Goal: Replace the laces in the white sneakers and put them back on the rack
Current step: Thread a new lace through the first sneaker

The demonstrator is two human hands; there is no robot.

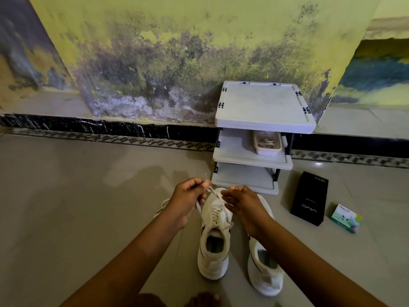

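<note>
Fingers: the left hand (190, 197) has its fingers (200, 184) curled and pinching one end of the lace (213, 192), with the tip poking up above the knuckles. The right hand (244, 203) has its fingers (231, 191) bunched at the other run of the same lace, apparently pinching it, though the contact itself is partly hidden. The strand is drawn taut between the two hands and crosses just above the toe.

Below the hands, the sneaker (213, 242) stands upright on the floor (88, 196), toe toward 12 o'clock. The lace is criss-crossed through several eyelets, and a slack end lies near the collar. The second sneaker (266, 271) sits just beside it at 3 o'clock, largely covered by the right forearm, so its lacing cannot be read. At 9 o'clock of the left hand a loose strand (161, 207) lies on the floor.

Further out, the rack (264, 126) stands at 12 o'clock against the wall (177, 63). It holds no sneakers, and a tray (267, 150) sits on its middle shelf. A black box (309, 198) and a small green box (346, 218) lie at 2 to 3 o'clock.

Step, as judged: lacing of the first sneaker is in progress and racking has not begun. The next move likely calls for evening both ends and feeding a tip cleanly through the next eyelet. The pull should stay along the shoe's length so the light sneaker does not tip.
</note>
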